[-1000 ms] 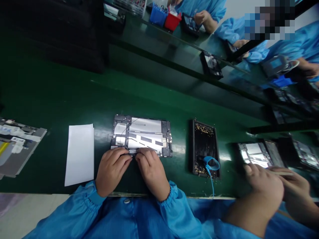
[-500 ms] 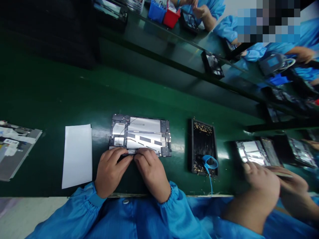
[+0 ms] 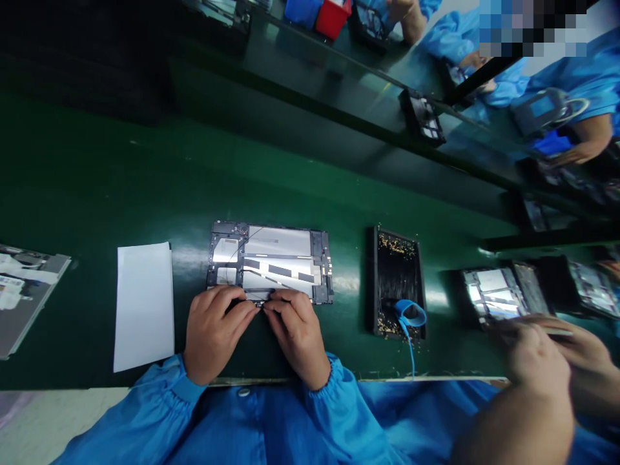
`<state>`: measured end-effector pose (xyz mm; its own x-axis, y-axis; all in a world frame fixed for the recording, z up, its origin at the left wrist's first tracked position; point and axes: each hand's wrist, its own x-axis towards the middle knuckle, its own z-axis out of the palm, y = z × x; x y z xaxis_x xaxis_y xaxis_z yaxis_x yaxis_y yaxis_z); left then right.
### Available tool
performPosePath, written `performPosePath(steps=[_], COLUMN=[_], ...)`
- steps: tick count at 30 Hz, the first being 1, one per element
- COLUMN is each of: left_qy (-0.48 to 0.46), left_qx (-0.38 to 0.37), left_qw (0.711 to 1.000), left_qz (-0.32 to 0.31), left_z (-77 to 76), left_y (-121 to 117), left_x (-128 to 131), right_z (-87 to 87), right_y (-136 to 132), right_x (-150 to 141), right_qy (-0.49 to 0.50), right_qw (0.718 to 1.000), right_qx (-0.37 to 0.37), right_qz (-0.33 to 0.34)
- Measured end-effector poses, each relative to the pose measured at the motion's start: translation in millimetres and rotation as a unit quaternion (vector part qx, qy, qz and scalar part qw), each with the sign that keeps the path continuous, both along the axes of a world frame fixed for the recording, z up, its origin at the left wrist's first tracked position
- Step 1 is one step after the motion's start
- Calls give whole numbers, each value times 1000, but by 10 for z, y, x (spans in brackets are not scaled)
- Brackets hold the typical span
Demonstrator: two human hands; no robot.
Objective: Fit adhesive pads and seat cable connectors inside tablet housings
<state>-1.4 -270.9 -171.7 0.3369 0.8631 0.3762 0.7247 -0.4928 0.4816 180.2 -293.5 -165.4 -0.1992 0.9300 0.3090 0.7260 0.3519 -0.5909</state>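
An opened tablet (image 3: 278, 248) lies flat on the green bench, its silver battery packs, black tape strips and thin wires showing. At its near long edge, my left hand (image 3: 216, 329) has thumb and fingers pinched together. Close beside it, my right hand (image 3: 300, 332) is also pinched, its fingertips almost meeting those of the left. A small dark part shows between the two sets of fingertips, at the tablet's edge. My fingers cover most of it, so its kind cannot be made out.
Left of the tablet are a white sheet-like pad (image 3: 144, 307) and another opened device (image 3: 29, 297). To the right stands a black tray (image 3: 397, 278) of dark wires with gold-coloured ends and a blue wrist strap (image 3: 411, 314). A co-worker's blurred hands (image 3: 537, 361) are at the far right.
My fingertips have shifted slightly along the near edge, and the small part between them shows more. The co-worker's hands on the right have moved further right. The view has tilted a little.
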Motion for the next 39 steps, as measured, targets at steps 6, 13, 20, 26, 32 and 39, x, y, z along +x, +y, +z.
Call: performPosePath(steps=[6, 13, 20, 26, 32, 39], left_qy=[1, 1, -39, -33, 125, 243], left_qx=[5, 3, 31, 23, -14, -48], left_qw=[1000, 1000, 999, 998, 991, 967], left_qz=[5, 5, -13, 49, 34, -52], left_z=[-11, -12, 124, 230, 64, 73], left_y=[-15, -8, -166, -381, -458, -992], left_x=[0, 14, -214, -702, -1096, -1437], right_z=[32, -27, -177, -189, -264, -356], right_y=[-6, -30, -154, -138, -196, -237], right_x=[-34, -57, 20, -31, 49, 98], right_qy=[-19, 7, -60, -97, -90, -82], right_qw=[999, 1000, 994, 989, 988, 985], right_qx=[-26, -8, 72, 98, 99, 125], right_qz=[8, -5, 63, 59, 74, 86])
